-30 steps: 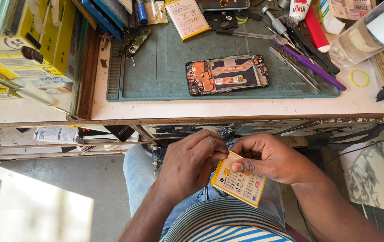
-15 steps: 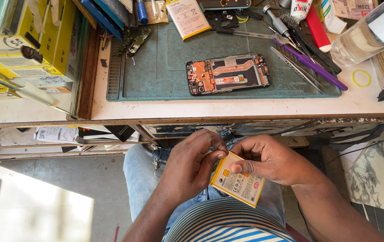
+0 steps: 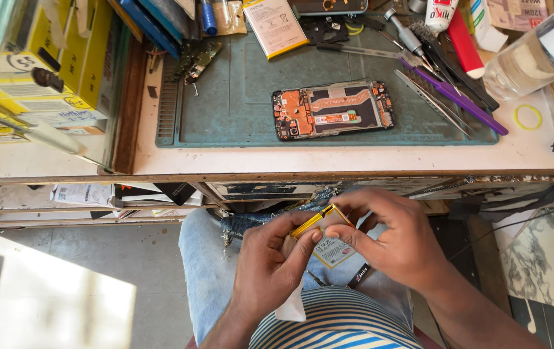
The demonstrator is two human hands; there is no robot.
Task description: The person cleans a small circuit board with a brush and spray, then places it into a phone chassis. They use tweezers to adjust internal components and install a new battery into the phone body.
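Wooden-edged workbench (image 3: 354, 161) with pale top, carrying a grey-green work mat (image 3: 238, 97). Open shelf (image 3: 96, 197) beneath holds papers. Grey tiled floor (image 3: 96, 252) with bright sunlit patch (image 3: 38, 304) at left; marble-patterned surface (image 3: 542, 258) at right.

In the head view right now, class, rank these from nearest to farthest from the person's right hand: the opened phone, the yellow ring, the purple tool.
From the right hand:
1. Opened phone, on the green mat, straight ahead.
2. Purple tool, at the mat's right edge.
3. Yellow ring, far right on the bench.
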